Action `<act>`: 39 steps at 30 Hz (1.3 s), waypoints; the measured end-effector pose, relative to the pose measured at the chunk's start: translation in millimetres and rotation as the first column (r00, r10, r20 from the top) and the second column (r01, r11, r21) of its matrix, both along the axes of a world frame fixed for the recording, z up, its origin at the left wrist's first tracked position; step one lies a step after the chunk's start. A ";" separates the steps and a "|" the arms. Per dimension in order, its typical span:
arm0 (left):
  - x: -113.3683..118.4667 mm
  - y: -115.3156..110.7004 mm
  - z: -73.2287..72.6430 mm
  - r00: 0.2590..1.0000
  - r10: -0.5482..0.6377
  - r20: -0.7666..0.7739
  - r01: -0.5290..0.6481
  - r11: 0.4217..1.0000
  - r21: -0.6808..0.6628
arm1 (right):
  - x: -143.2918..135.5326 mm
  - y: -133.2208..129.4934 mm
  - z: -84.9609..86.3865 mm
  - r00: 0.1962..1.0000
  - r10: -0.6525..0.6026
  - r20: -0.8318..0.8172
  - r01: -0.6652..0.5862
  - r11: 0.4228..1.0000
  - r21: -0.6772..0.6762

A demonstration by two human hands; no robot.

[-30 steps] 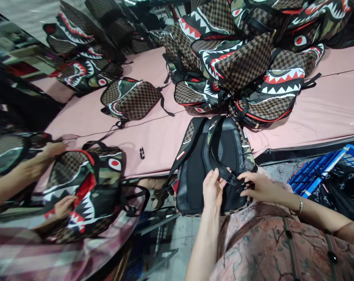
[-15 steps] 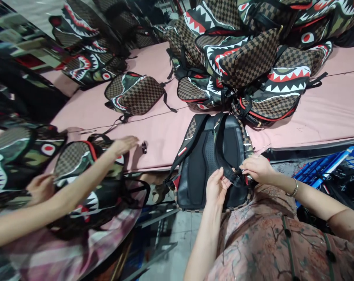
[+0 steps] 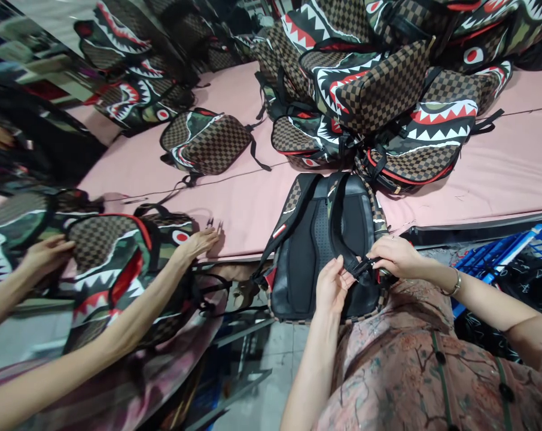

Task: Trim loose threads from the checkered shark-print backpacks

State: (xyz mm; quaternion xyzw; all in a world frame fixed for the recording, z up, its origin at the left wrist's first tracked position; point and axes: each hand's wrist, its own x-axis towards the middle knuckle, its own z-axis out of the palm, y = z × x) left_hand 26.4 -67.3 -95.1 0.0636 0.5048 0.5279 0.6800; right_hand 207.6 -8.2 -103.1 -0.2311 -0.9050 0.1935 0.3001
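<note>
A backpack (image 3: 293, 293) rests against the table edge in front of me, its black padded back facing up and both shoulder straps showing. My left hand (image 3: 334, 284) pinches the lower end of the right-side shoulder strap (image 3: 340, 236), near its buckle. Beside it, my right hand (image 3: 396, 256) is closed on the black webbing (image 3: 365, 265) that comes out of that buckle. The fingertips of both hands are only a short gap apart. Brown checks and a camouflage print show along the bag's sides.
A pink-covered table (image 3: 235, 209) runs across the view. Shark-mouth backpacks (image 3: 374, 90) are heaped at its back, and one backpack (image 3: 208, 140) lies alone. On the left, a co-worker's hands (image 3: 199, 242) handle another backpack (image 3: 107, 239). A blue crate (image 3: 540, 233) stands at right.
My right hand has shifted slightly, and more webbing shows between it and the buckle. My left hand stays in place. The co-worker's backpack has turned, and their hands have moved.
</note>
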 end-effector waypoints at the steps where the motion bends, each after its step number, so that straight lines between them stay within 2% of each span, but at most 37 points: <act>1: 0.7 0.0 -0.3 1.000 0.004 0.001 -0.004 1.000 0.000 | -0.4 0.0 -0.1 1.000 0.000 0.000 0.000 1.000 0.001; 8: 1.9 0.0 -2.8 1.000 0.020 0.004 -0.020 1.000 0.000 | -3.4 -0.3 -3.4 0.999 -0.029 0.026 0.029 0.999 0.024; 10: -1.4 0.9 -4.0 1.000 0.028 0.012 -0.029 1.000 0.013 | -2.4 -3.3 -7.0 0.998 -0.055 -0.040 0.052 0.996 -0.070; 11: -3.5 1.5 -4.9 0.999 0.042 0.016 -0.043 0.999 0.015 | -1.8 -5.7 -9.6 0.992 -0.093 -0.079 0.080 0.984 -0.160; 12: -5.8 2.1 -5.9 0.998 0.063 0.020 -0.063 0.998 0.013 | -1.3 -8.6 -12.3 0.984 -0.144 -0.108 0.110 0.956 -0.272; 14: -10.0 3.1 -8.3 0.993 0.113 0.025 -0.113 0.994 0.009 | -1.3 -14.8 -17.1 0.965 -0.243 -0.103 0.161 0.852 -0.499; 16: -12.7 3.6 -10.0 0.989 0.144 0.027 -0.145 0.989 0.021 | -3.0 -19.4 -19.4 0.967 -0.253 -0.033 0.176 0.757 -0.630; 17: -13.3 3.9 -10.3 0.989 0.145 0.026 -0.146 0.989 0.038 | -4.4 -20.6 -19.4 0.974 -0.226 0.000 0.171 0.739 -0.652; 19: -13.0 5.1 -9.8 0.989 0.145 0.020 -0.147 0.986 0.082 | -8.2 -20.8 -18.2 0.988 -0.151 0.042 0.143 0.761 -0.633; 22: -9.3 10.1 -8.4 0.973 0.223 0.055 -0.228 0.968 0.101 | -14.8 -21.3 -20.0 0.989 -0.103 0.108 0.142 0.862 -0.487; 24: -4.9 14.6 -9.6 0.941 0.308 0.140 -0.316 0.948 0.041 | -19.5 -26.7 -26.6 0.966 -0.209 0.150 0.248 0.912 -0.327; 26: 0.1 18.3 -13.1 0.897 0.372 0.240 -0.371 0.927 -0.049 | -24.9 -36.8 -35.9 0.926 -0.360 0.116 0.378 0.898 -0.227; 28: 4.1 20.2 -17.8 0.861 0.402 0.313 -0.382 0.915 -0.125 | -30.3 -47.8 -43.5 0.900 -0.436 0.029 0.424 0.857 -0.293; 30: 6.4 20.7 -21.8 0.846 0.407 0.345 -0.369 0.913 -0.174 | -34.9 -54.2 -46.2 0.897 -0.436 -0.064 0.349 0.791 -0.502; 32: 7.1 20.4 -24.4 0.849 0.394 0.351 -0.347 0.918 -0.192 | -37.9 -52.8 -43.4 0.885 -0.441 -0.148 0.211 0.664 -0.718; 34: 7.1 19.3 -26.2 0.877 0.349 0.329 -0.310 0.936 -0.166 | -39.4 -45.5 -37.5 0.867 -0.454 -0.205 0.082 0.535 -0.841; 35: 6.9 18.0 -27.1 0.904 0.309 0.296 -0.281 0.950 -0.135 | -39.7 -41.1 -34.4 0.863 -0.457 -0.216 0.041 0.489 -0.871; 37: 5.6 13.0 -28.3 0.965 0.224 0.137 -0.220 0.974 -0.048 | -40.4 -34.1 -29.1 0.874 -0.439 -0.209 0.010 0.445 -0.895; 38: 4.5 8.9 -28.3 0.975 0.220 -0.003 -0.220 0.975 0.006 | -41.0 -32.2 -27.2 0.881 -0.428 -0.200 0.011 0.443 -0.896; 39: 2.9 3.9 -27.6 0.953 0.248 -0.174 -0.238 0.968 0.073 | -41.9 -31.4 -25.8 0.887 -0.419 -0.196 0.014 0.448 -0.894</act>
